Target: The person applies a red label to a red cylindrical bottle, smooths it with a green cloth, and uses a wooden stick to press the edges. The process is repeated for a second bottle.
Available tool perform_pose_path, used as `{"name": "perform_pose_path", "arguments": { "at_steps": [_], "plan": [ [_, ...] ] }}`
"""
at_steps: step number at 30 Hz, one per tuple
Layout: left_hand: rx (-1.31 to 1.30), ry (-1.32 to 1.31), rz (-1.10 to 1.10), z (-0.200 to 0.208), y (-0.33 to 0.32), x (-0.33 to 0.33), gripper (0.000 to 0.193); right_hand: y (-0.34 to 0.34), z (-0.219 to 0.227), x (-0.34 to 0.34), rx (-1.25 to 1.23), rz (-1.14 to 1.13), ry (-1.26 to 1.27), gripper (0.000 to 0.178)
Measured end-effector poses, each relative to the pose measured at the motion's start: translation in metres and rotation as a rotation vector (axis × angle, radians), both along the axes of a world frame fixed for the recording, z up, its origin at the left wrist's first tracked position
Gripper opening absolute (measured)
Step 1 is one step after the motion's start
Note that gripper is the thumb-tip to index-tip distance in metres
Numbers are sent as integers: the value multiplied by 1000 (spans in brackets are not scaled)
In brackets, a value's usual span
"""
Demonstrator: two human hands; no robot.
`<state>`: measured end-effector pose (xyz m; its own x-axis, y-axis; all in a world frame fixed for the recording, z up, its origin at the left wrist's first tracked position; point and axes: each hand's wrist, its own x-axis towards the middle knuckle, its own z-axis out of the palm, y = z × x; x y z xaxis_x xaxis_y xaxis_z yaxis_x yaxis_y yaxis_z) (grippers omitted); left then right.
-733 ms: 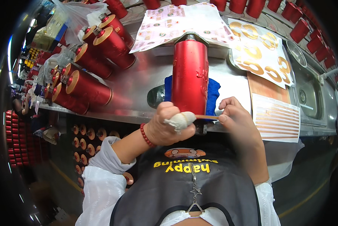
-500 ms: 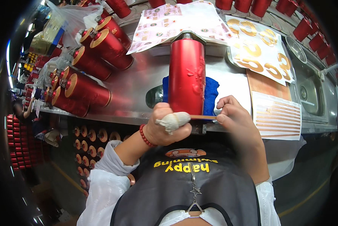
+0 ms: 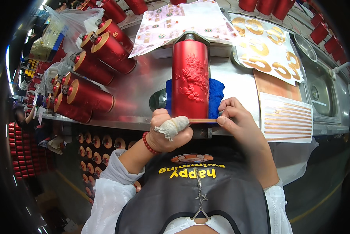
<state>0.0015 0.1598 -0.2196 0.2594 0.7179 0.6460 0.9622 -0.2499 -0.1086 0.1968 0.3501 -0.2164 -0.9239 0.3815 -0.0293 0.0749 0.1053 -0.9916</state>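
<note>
A glossy red bottle [image 3: 190, 80] lies on the metal table with its base toward me and a raised flower-like relief facing up. Across its near rim runs a thin gold strip [image 3: 203, 121]. My left hand [image 3: 169, 132] is closed at the left of the base, a white cloth finger cover [image 3: 173, 126] on one finger, at the strip's left end. My right hand [image 3: 236, 116] pinches the strip's right end just past the bottle, its other fingers curled. The hidden fingertips leave the exact grip of the left hand unclear.
Under the bottle is a blue cloth [image 3: 216, 95]. More red bottles [image 3: 91, 93] stand at the left. On the right lie a sheet of gold strips [image 3: 287, 121] and a sheet of gold rings [image 3: 262, 46], beside a sink [image 3: 322, 93]. Printed paper [image 3: 163, 29] lies behind the bottle.
The bottle has turned about its length, bringing the relief from its right side to the top middle. Both hands have shifted slightly left, and the strip between them looks shorter.
</note>
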Motion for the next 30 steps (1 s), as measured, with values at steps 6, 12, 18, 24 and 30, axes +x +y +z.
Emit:
{"name": "perform_pose_path", "arguments": {
  "at_steps": [6,12,18,24,30],
  "plan": [
    [27,21,-62,-1,16,5,26,1,-9,-3,58,4,-6,22],
    [84,41,-67,1,14,2,24,-4,-3,-6,12,-16,-14,21],
    [61,-10,-54,2,13,4,29,-4,-6,-6,32,-13,-17,23],
    [37,44,-102,5,21,4,25,-5,-7,-6,64,-19,1,22],
    [69,-22,-4,-7,5,4,24,-8,-4,-8,166,-13,10,23]
  ]
}}
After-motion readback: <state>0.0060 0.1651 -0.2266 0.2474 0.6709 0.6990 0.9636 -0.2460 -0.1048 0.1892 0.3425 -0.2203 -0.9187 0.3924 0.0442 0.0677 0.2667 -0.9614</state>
